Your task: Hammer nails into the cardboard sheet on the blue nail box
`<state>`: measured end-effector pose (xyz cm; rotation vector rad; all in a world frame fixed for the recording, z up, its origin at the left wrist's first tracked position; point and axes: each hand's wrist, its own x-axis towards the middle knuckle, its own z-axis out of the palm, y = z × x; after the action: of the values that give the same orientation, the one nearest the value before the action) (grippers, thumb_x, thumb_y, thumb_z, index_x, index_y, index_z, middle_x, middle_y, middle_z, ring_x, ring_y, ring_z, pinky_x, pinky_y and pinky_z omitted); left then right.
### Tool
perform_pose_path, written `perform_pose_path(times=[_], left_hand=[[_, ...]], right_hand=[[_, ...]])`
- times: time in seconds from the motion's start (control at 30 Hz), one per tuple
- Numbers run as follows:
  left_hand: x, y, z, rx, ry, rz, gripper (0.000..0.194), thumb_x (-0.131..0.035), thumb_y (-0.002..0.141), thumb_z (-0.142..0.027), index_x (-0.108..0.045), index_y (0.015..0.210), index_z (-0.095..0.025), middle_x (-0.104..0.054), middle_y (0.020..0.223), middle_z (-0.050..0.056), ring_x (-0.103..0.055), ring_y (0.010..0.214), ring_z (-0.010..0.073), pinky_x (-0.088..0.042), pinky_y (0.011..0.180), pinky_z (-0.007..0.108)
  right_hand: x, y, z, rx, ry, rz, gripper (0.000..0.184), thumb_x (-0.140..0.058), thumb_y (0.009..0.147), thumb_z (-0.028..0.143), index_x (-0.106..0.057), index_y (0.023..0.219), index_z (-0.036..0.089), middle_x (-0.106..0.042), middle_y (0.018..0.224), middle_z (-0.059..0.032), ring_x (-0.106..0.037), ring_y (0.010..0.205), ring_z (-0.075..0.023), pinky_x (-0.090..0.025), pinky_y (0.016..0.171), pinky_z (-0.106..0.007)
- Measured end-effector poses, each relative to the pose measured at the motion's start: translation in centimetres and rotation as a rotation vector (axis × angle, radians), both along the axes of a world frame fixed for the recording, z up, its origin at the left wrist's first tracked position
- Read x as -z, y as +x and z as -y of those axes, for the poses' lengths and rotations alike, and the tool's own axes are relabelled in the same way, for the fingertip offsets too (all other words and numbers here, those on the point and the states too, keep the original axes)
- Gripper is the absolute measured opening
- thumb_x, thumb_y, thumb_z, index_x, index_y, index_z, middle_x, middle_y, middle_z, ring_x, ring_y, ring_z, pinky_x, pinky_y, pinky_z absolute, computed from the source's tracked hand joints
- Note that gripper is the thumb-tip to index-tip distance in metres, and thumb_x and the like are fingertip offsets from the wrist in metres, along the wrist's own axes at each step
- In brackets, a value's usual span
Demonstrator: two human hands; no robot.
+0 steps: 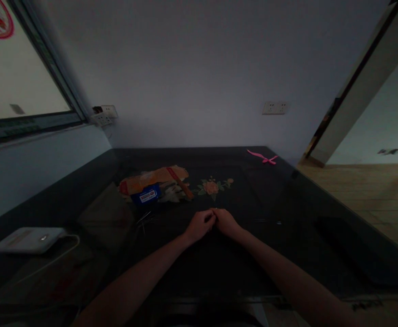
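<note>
My left hand [201, 225] and my right hand [226, 222] meet over the middle of the dark glossy table [253, 190]. The fingers of both are curled and pressed together at the tips. Whatever is between them, if anything, is too small and dark to make out. To the left of my left hand lie several thin metal pieces [145, 220], like nails or pins. Behind these sits a small blue box [147, 195] with a white and red label, against crumpled brown packaging [151, 180]. An orange-brown strip [182, 185] lies across the packaging.
A white power bank [30, 240] with a white cable [59, 258] rests on the left. A pink ribbon [265, 159] lies near the far right corner. At the right edge is a dark flat object [355, 252]. Wall sockets [274, 108] are above the table's back edge.
</note>
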<state>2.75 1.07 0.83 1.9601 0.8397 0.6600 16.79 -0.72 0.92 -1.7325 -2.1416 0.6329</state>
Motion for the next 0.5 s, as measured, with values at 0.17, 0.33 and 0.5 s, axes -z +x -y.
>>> perform_pose_path(times=[0.17,0.33,0.5], left_hand=[[0.14,-0.07,-0.06,0.004,0.024,-0.007,0.029,-0.039,0.085,-0.035,-0.054,0.07,-0.015,-0.05,0.054,-0.003,-0.049,0.05,0.0095,-0.036,0.052,0.02],[-0.02,-0.08,0.12,0.002,0.004,0.001,0.028,-0.039,0.084,-0.035,-0.054,0.071,-0.015,-0.05,0.055,-0.003,-0.048,0.049,0.0095,-0.036,0.051,0.021],[-0.22,-0.05,0.25,0.002,-0.011,-0.002,0.028,-0.039,0.084,-0.036,-0.054,0.072,-0.015,-0.05,0.055,-0.003,-0.048,0.05,0.0098,-0.037,0.051,0.021]], right_hand=[[0.07,0.02,-0.04,-0.001,0.003,0.008,0.029,-0.053,0.087,0.029,-0.054,0.113,0.016,-0.057,0.113,-0.0076,-0.059,0.093,-0.02,-0.05,0.077,-0.04],[0.11,0.04,-0.01,-0.01,0.012,0.022,0.028,-0.053,0.087,0.029,-0.055,0.112,0.016,-0.058,0.111,-0.0072,-0.059,0.092,-0.0196,-0.05,0.077,-0.04],[0.14,0.09,0.04,-0.016,0.016,0.023,0.028,-0.053,0.087,0.029,-0.055,0.111,0.016,-0.058,0.111,-0.0072,-0.059,0.092,-0.0195,-0.05,0.077,-0.04]])
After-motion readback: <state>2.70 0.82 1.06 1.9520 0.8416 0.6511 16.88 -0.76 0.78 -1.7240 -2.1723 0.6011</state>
